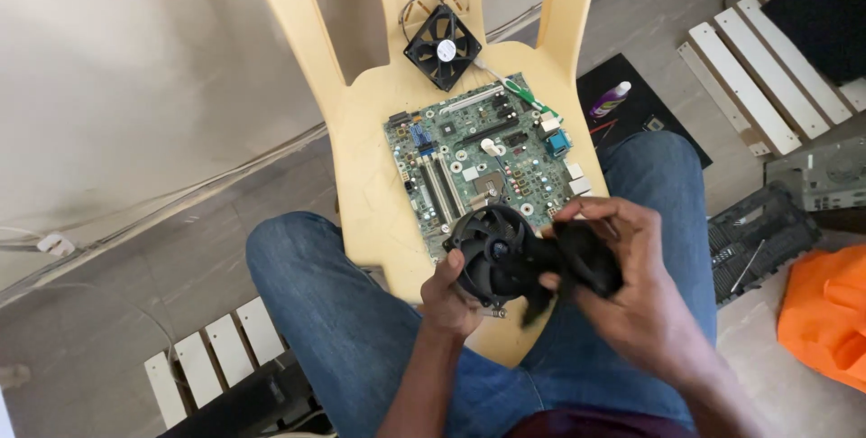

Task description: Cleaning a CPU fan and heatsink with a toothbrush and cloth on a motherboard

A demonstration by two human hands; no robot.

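1. Plastic chair seat [379, 212] carries green motherboard [487, 163], square fan [442, 46] behind.
2. My left hand [448, 298] grips round cooler fan [494, 253] above the seat's front edge; right hand [622, 280] pinches black cloth [586, 262] against it.
3. Risk: cloth snagging blades, cooler dropping onto board.

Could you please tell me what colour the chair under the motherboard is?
The chair is pale yellow, seen best in the head view.

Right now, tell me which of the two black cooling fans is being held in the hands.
The round black fan, gripped by the left hand and right hand. The square-framed black fan lies untouched at the back of the cream plastic chair.
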